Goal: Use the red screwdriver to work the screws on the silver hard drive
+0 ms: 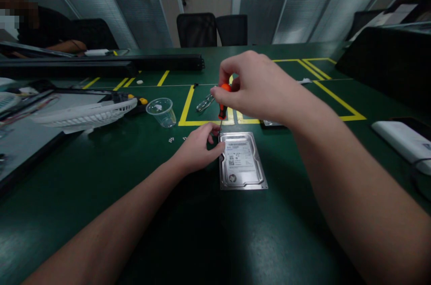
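Observation:
A silver hard drive [242, 164] with a white label lies flat on the green table [188, 231]. My right hand [249, 83] is closed around the orange and black handle of a screwdriver [222, 111], held upright with its tip at the drive's far left corner. At the drive's left edge, my left hand [202, 148] rests with its thumb on the edge and its curled fingers by the screwdriver tip. Whether the left fingers pinch anything small is hidden. Small screws [171, 140] lie left of that hand.
A clear plastic cup [163, 113] stands left of centre, near a white slatted part [90, 114]. Long black bars [161, 61] lie behind. Yellow tape marks the table. A white device [402, 143] sits at the right. A person's arm [67, 46] shows at the far left.

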A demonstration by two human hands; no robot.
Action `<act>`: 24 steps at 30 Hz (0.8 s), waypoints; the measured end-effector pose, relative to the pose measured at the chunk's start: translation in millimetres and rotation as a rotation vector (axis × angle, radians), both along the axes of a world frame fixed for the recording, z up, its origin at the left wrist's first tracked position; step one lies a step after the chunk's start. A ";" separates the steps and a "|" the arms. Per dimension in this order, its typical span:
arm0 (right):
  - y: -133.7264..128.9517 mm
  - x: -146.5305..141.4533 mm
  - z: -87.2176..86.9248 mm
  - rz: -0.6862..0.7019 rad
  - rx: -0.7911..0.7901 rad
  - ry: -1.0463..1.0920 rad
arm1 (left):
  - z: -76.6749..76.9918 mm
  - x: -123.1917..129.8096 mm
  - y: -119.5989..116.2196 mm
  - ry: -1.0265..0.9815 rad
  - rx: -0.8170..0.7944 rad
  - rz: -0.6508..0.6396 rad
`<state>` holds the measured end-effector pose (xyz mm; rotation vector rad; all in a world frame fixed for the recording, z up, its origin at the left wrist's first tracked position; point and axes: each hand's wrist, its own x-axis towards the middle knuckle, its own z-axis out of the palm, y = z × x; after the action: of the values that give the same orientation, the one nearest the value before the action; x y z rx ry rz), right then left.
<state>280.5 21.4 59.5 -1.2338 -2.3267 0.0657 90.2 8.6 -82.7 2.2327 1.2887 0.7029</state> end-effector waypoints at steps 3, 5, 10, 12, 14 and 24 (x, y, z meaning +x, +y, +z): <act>0.8 1.1 -1.2 0.042 0.023 0.007 | 0.4 0.6 0.5 0.007 0.001 0.001; 1.0 1.2 -1.3 0.078 0.032 0.012 | 0.2 0.3 0.7 0.008 0.000 0.001; -0.5 -0.5 1.2 0.133 0.023 0.003 | -0.3 -0.9 0.8 -0.007 0.014 -0.009; -1.6 -1.0 1.9 0.140 0.024 0.006 | 0.3 -0.4 0.6 -0.005 0.015 -0.010; -2.1 -0.9 1.6 0.133 0.016 0.021 | 1.4 0.9 0.3 -0.003 0.004 -0.003; -0.5 1.0 -1.3 0.117 -0.095 0.084 | 0.1 0.5 0.2 0.029 -0.009 0.032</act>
<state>281.5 20.9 58.1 -1.1162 -2.3442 0.2657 90.7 8.8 -82.6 2.2280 1.3413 0.6769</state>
